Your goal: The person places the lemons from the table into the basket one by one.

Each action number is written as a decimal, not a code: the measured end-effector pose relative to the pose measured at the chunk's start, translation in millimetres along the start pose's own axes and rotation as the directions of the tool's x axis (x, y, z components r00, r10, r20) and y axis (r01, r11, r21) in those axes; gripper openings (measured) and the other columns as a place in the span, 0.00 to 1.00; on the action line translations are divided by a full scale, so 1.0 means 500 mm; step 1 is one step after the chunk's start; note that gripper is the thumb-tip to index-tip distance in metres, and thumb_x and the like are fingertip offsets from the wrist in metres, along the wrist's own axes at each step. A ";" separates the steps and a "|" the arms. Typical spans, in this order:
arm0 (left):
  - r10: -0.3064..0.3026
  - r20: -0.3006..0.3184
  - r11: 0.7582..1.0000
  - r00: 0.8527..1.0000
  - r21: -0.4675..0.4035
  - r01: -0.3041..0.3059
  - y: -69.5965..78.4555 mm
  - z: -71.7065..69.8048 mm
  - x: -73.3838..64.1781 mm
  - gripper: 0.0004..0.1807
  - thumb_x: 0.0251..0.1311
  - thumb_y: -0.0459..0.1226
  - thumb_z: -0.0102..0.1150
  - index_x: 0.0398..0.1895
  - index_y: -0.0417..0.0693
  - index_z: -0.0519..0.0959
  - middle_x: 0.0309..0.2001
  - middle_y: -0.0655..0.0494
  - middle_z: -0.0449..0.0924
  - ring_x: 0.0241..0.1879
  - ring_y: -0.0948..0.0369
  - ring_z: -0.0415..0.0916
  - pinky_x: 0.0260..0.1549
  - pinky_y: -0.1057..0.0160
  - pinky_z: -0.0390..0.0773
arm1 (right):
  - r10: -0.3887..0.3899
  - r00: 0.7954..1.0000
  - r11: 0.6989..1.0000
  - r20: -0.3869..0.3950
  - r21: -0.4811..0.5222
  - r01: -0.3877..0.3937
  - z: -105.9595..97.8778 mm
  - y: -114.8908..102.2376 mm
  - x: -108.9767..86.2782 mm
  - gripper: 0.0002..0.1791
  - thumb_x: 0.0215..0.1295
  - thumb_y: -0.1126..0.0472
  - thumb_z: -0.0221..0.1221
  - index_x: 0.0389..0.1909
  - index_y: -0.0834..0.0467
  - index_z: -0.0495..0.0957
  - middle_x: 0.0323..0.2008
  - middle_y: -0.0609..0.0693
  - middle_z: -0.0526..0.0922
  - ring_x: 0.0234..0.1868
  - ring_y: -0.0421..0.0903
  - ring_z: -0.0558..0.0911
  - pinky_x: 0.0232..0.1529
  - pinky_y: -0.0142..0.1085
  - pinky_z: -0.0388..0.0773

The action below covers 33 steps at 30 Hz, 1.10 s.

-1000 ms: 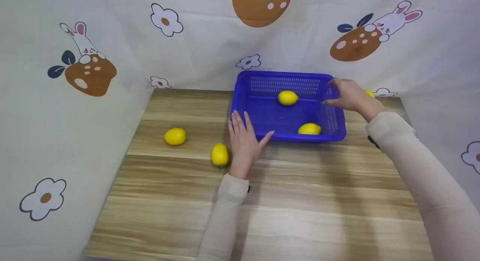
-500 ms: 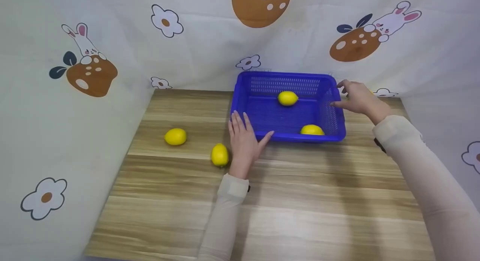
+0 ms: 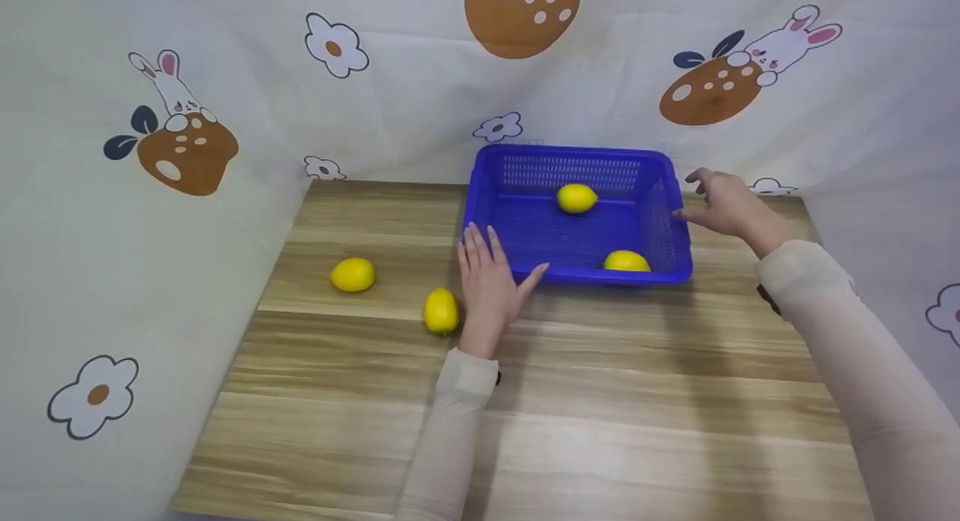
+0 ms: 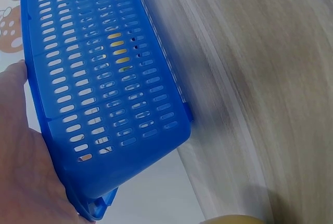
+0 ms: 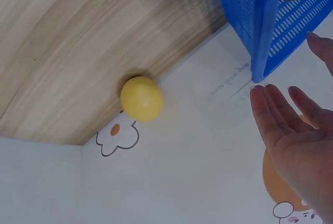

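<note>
A blue plastic basket (image 3: 570, 277) stands at the back of the table, with one lemon (image 3: 577, 199) by its far wall and another lemon (image 3: 627, 261) partly hidden behind its front rim. My left hand (image 3: 491, 288) rests on the basket's front left corner, fingers straight and thumb spread along the rim. Just outside the right rim hovers my right hand (image 3: 727, 206), its fingers loosely bent and holding nothing. In the right wrist view, a further lemon (image 5: 141, 99) lies on the table near the back cloth, apart from that hand; the head view hides it.
On the wooden table (image 3: 600, 401), one lemon (image 3: 441, 311) lies close to my left wrist and another lemon (image 3: 353, 274) sits farther left. A patterned cloth (image 3: 405, 79) hangs along the back and both sides.
My right hand has moved right, from over the basket's right rim to outside it. The front lemon in the basket has shifted slightly right. My left hand stays in place.
</note>
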<state>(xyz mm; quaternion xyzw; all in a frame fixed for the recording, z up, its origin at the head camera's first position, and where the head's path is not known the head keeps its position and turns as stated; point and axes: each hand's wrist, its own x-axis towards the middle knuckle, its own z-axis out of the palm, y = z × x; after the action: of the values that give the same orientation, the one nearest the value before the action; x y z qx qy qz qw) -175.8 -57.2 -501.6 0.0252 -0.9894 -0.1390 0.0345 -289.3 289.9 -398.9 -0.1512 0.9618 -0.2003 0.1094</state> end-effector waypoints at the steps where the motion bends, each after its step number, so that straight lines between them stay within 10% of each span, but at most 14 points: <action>1: 0.000 -0.001 1.000 1.000 -0.003 0.000 0.000 0.001 0.000 0.62 0.69 0.76 0.39 0.85 0.35 0.44 0.84 0.31 0.36 0.85 0.42 0.35 0.83 0.45 0.39 | -0.003 1.000 1.000 -0.008 -0.005 0.003 0.001 0.004 -0.002 0.39 0.71 0.56 0.66 0.69 0.79 0.63 0.60 0.83 0.73 0.57 0.76 0.77 0.58 0.68 0.76; 33: 0.000 0.013 1.000 1.000 0.001 0.000 -0.001 0.001 -0.001 0.62 0.69 0.76 0.37 0.85 0.36 0.43 0.84 0.31 0.34 0.85 0.42 0.33 0.83 0.45 0.37 | 0.020 0.990 1.000 -0.136 -0.020 -0.022 0.032 0.075 -0.030 0.37 0.70 0.58 0.64 0.68 0.79 0.63 0.58 0.83 0.73 0.60 0.78 0.73 0.62 0.70 0.71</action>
<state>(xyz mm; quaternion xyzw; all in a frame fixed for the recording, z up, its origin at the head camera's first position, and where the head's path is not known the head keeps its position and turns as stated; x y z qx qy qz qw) -175.3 -57.5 -502.4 0.0241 -0.9896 -0.1388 0.0283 -280.2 322.3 -426.6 -0.1282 0.9706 -0.1988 0.0441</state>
